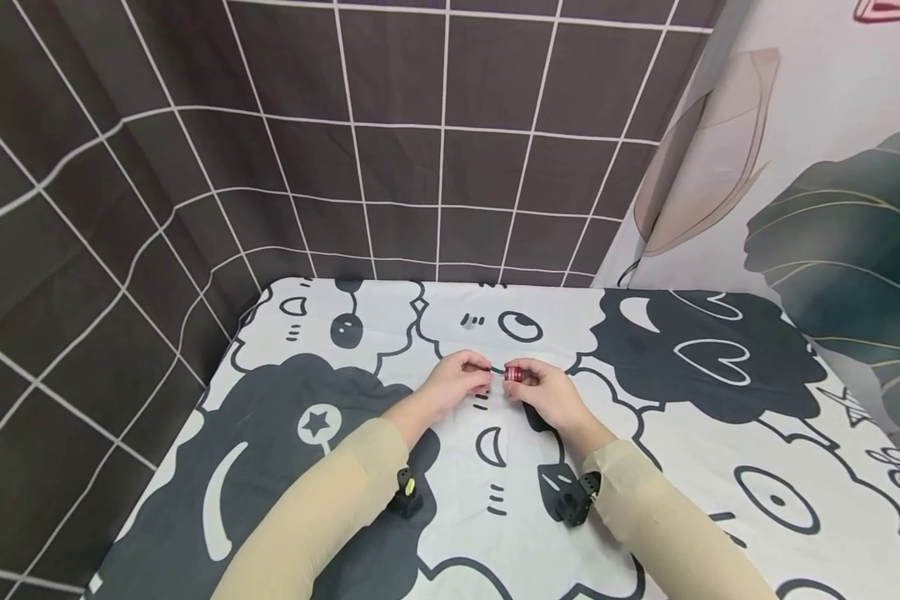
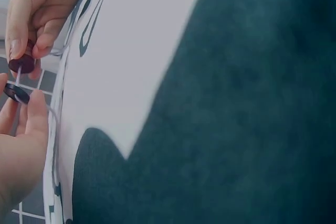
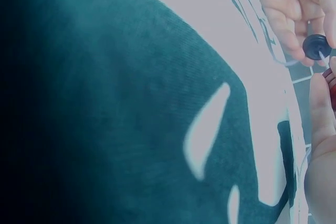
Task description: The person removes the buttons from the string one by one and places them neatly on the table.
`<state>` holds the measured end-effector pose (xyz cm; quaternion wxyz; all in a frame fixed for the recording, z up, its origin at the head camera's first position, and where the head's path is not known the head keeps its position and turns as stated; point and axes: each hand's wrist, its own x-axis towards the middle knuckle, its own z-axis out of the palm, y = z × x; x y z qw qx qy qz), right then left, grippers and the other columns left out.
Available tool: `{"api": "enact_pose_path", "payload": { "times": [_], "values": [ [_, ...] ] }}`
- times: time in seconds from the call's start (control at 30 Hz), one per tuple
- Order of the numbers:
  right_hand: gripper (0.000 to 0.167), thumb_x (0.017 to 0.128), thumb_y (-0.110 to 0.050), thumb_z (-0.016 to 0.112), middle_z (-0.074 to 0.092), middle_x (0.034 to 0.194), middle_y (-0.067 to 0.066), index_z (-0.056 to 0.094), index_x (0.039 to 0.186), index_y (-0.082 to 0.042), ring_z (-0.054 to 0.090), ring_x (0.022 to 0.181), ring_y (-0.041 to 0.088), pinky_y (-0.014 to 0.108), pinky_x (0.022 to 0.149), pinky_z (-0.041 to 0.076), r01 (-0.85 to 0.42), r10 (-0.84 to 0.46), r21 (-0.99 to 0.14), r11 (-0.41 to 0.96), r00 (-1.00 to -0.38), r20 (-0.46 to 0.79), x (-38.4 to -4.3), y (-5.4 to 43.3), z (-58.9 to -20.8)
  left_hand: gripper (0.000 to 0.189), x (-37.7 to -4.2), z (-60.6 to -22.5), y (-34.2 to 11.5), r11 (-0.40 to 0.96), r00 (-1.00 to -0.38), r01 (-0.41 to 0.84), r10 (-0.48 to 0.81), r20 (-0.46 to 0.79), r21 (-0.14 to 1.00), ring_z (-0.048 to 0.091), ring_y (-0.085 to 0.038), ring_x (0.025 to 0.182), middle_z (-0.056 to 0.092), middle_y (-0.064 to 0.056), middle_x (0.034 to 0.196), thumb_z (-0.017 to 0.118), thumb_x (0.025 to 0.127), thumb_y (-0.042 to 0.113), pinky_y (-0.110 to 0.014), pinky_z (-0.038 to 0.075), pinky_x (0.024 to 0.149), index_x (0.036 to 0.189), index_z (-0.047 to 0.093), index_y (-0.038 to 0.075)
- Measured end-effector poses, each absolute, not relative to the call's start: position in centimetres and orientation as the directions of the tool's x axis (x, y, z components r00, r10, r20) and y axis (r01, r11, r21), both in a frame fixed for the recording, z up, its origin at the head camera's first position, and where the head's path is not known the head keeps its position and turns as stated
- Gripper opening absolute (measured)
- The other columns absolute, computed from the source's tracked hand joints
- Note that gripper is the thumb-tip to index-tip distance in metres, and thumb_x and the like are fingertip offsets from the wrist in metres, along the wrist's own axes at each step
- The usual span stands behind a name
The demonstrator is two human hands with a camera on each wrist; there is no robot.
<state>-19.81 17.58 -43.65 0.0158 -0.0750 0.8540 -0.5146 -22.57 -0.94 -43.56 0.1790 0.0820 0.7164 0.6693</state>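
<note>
Both hands meet above the bed-like patterned cloth [image 1: 457, 475] in the head view. My left hand [image 1: 450, 387] pinches a small black disc [image 3: 316, 47] between thumb and fingers. The right hand [image 1: 555, 400] grips a small red ribbed cylinder [image 1: 513, 374], with pale bands round it. A thin pale cord or rod [image 2: 19, 75] spans the short gap between disc and cylinder. In the left wrist view the cylinder's dark red end [image 2: 22, 65] faces the disc. Fingers hide part of both pieces, and their exact kind is unclear.
The cloth carries black and white cartoon shapes and covers a flat surface. Behind and left hangs a dark curtain [image 1: 397, 167] with a white grid. A pale leaf-print curtain [image 1: 817, 100] hangs at the right. Each wrist bears a small black camera [image 1: 407, 493].
</note>
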Motion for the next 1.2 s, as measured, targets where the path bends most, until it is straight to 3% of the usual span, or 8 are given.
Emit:
{"api": "enact_pose_path", "payload": {
  "times": [0.23,0.4,0.7,1.2],
  "values": [
    [0.035,0.079,-0.016,0.073,0.064,0.073,0.001,0.065,0.11,-0.004,0.058,0.065,0.015,0.024,0.059,0.046,-0.116,-0.127,-0.872,0.476,-0.99,0.062,-19.9,17.7,-43.9,0.029,-22.5,-43.1,-1.6,0.093,-0.915,-0.113,0.379,-0.14,0.989,0.061,-0.032,0.092,0.063,-0.019,0.101,0.06,0.086,-0.001,-0.033,0.052,0.081,0.112,0.054,-0.013],
    [0.035,0.079,-0.015,0.073,0.064,0.074,0.001,0.065,0.11,-0.003,0.058,0.065,0.015,0.024,0.06,0.047,-0.119,-0.139,-0.875,0.469,-0.989,0.06,-19.8,17.6,-43.7,0.029,-21.6,-41.3,-2.3,0.153,-0.922,-0.069,0.368,-0.122,0.986,0.062,-0.023,0.085,0.062,-0.016,0.097,0.059,0.087,-0.002,-0.036,0.051,0.082,0.112,0.053,-0.015],
    [0.036,0.08,-0.017,0.073,0.061,0.077,0.002,0.065,0.111,-0.003,0.055,0.068,0.016,0.024,0.061,0.045,-0.135,-0.146,-0.864,0.486,-0.987,0.072,-19.9,18.0,-43.7,0.027,-23.0,-43.6,-2.7,0.218,-0.94,-0.049,0.319,-0.118,0.975,0.062,-0.012,0.079,0.066,-0.011,0.096,0.064,0.087,0.007,-0.027,0.052,0.075,0.111,0.062,-0.005],
    [0.036,0.08,-0.017,0.072,0.063,0.079,0.004,0.064,0.112,-0.004,0.057,0.068,0.017,0.025,0.062,0.046,-0.129,-0.149,-0.863,0.489,-0.987,0.063,-20.0,18.3,-43.7,0.025,-22.9,-43.4,-2.9,0.239,-0.955,-0.051,0.272,-0.117,0.97,0.063,-0.015,0.083,0.064,-0.011,0.099,0.063,0.086,0.007,-0.025,0.052,0.076,0.11,0.061,-0.003]
  ]
}}
